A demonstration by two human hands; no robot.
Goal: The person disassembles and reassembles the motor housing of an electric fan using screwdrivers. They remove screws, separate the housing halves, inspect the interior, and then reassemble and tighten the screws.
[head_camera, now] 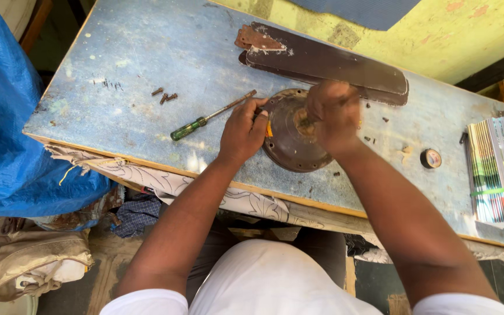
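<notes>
Under right hand [335,115] — disc [290,143] centre hidden

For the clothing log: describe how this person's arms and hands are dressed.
Both arms are bare from the upper arm down. A short white sleeve covers the left shoulder, and a matching white sleeve covers the right. The left hand and right hand wear no gloves; no watch or bracelet shows on either wrist.

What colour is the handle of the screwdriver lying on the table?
Translucent green; the screwdriver lies just beyond the left hand, seen clearly in the head view.
</notes>
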